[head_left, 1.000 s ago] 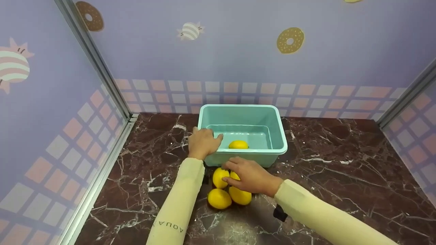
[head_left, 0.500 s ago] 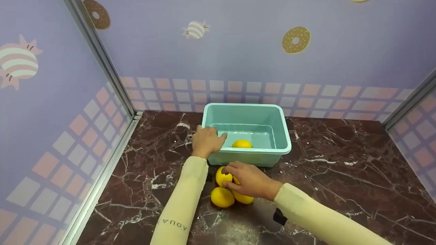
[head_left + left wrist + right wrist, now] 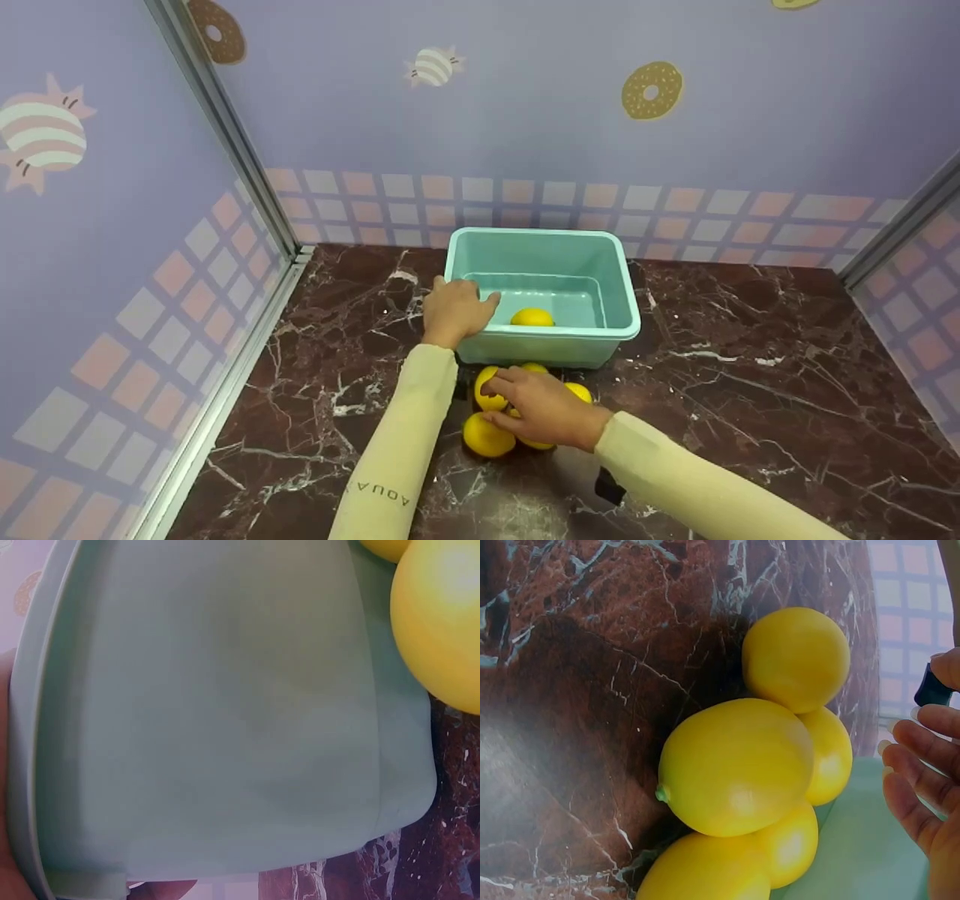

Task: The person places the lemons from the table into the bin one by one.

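My left hand [image 3: 455, 309] grips the front left corner of a mint-green plastic bin [image 3: 551, 346], thumb spread over the front rim. The left wrist view shows the bin's outer wall [image 3: 225, 712] and part of that hand at the left edge. One lemon [image 3: 532, 317] lies inside. Several more lemons [image 3: 735, 765] cluster on the counter against the bin's front. Over them hovers my right hand [image 3: 546, 405], fingers loosely bent and apart; in the right wrist view no lemon is between its fingers [image 3: 922, 742]. From above, this hand partly covers the lemons.
The counter [image 3: 735, 420] is dark red marble with white veins. Behind the bin rises a lilac wall [image 3: 525, 127] with printed sweets and pink and white squares. Metal frame posts [image 3: 232, 142] stand at the corners. The left sleeve [image 3: 394, 450] runs close beside the lemons.
My right hand has shifted slightly toward me, and lemons now show behind it and to its right. The left hand stays at the bin's corner. The head view has shifted a little.
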Tool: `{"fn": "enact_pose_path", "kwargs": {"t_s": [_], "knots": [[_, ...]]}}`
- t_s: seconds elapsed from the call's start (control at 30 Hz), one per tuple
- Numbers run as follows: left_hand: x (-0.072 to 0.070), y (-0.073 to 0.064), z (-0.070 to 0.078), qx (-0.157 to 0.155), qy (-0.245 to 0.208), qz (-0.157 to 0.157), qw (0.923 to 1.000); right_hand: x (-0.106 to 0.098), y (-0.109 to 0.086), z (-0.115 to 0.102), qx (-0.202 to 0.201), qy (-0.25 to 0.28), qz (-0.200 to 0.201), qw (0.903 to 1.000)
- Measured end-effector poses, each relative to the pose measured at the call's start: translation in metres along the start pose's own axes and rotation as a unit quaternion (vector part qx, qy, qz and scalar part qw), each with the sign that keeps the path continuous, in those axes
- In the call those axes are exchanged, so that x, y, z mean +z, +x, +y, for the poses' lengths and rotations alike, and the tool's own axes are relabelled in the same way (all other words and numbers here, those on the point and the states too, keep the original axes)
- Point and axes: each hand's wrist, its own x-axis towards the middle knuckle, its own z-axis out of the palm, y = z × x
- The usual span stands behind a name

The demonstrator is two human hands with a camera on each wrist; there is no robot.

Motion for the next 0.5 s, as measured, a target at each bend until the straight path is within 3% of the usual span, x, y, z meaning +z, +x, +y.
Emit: {"fn": "enact_pose_path", "kwargs": {"t_s": [0.5], "knots": [[0.0,0.0,0.0,0.005,-0.002,0.008,1.0,0.011,0.001,-0.003,-0.008,-0.016,-0.006,0.9998]]}}
